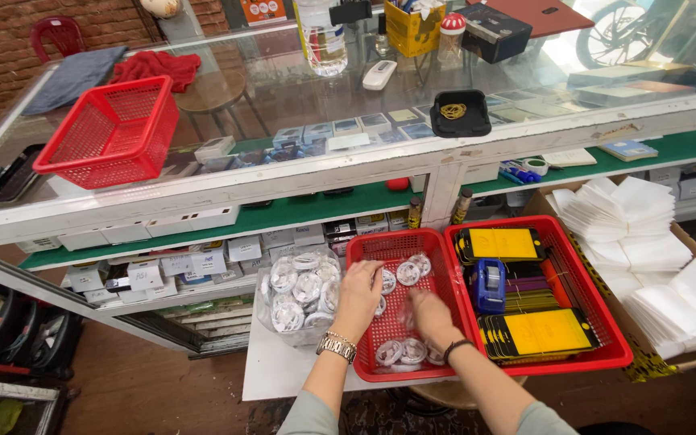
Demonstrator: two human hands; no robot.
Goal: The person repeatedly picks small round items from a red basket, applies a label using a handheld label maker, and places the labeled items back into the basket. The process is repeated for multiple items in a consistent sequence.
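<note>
Both hands work inside the small red basket point(443, 278), which sits just below the glass counter point(300, 97) and serves here as the reference point. The left hand point(360, 292) lies over the basket's left rim, fingers bent and resting on the round clear packets point(408, 272) scattered across the upper part of the basket floor; it wears a metal watch point(337, 346) at the wrist. The right hand point(431, 316) is lower and nearer the basket's middle, fingers curled down toward a crinkled clear packet point(407, 314), though it is hard to tell from this angle whether it actually pinches it or only touches it. More of the round packets point(402, 352) lie along the basket's near edge. Just left of the basket, touching its side, stands a clear bag point(300, 288) stuffed with the same round packets. Touching the basket's right side is a larger red basket point(598, 278) holding black-and-yellow flat packs point(537, 332) and a blue tape dispenser point(489, 283). Further right of that are stacks of white paper sleeves point(646, 242). Up on the counter, well to the left, stands an empty red basket point(110, 133).
</note>
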